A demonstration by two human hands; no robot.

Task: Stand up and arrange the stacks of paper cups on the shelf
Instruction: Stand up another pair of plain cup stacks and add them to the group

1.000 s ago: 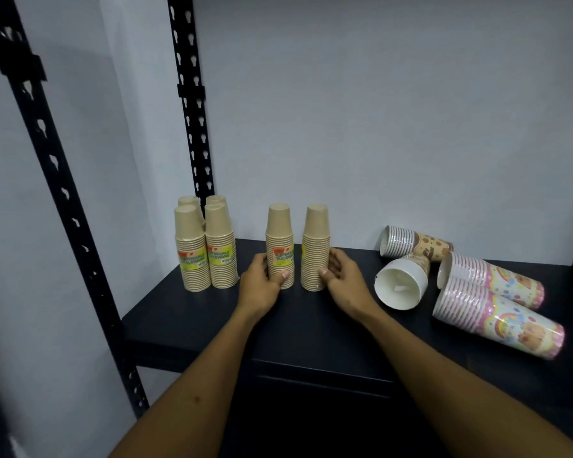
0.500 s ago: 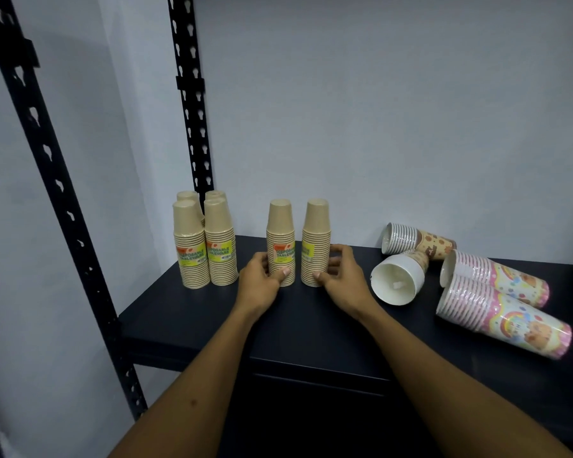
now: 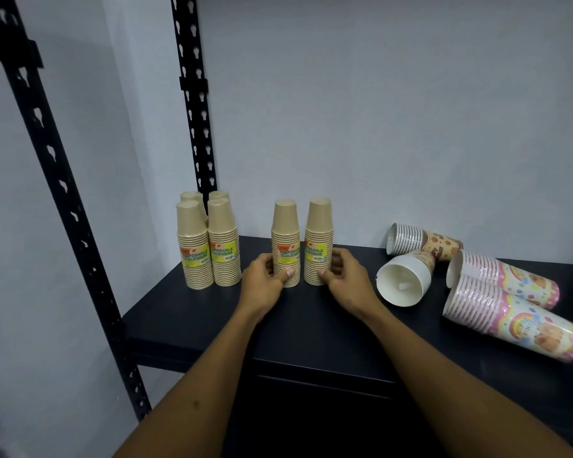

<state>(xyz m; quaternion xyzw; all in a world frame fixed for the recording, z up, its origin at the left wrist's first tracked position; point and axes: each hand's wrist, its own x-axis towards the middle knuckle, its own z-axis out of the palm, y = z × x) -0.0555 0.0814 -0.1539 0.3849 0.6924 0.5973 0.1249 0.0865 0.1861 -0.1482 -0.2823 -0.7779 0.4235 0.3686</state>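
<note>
Two tan cup stacks stand upright side by side at the middle of the black shelf point(image 3: 186, 312). My left hand point(image 3: 265, 282) grips the base of the left stack point(image 3: 285, 233). My right hand point(image 3: 344, 279) grips the base of the right stack point(image 3: 319, 229). Several more tan stacks point(image 3: 209, 239) stand upright in a tight group at the shelf's left. At the right lie toppled stacks: a brown-patterned one point(image 3: 424, 242), a white-mouthed one point(image 3: 402, 282) facing me, and two pink rainbow-printed ones point(image 3: 510, 279) point(image 3: 513, 319).
Black perforated uprights stand at the front left point(image 3: 57, 180) and back left point(image 3: 196, 110) of the shelf. A pale wall point(image 3: 377, 110) closes the back. Bare shelf surface shows in front of the held stacks, toward the front edge.
Both hands have slid the two middle stacks a little toward the back and closer together. The view has shifted slightly; the other stacks have not moved.
</note>
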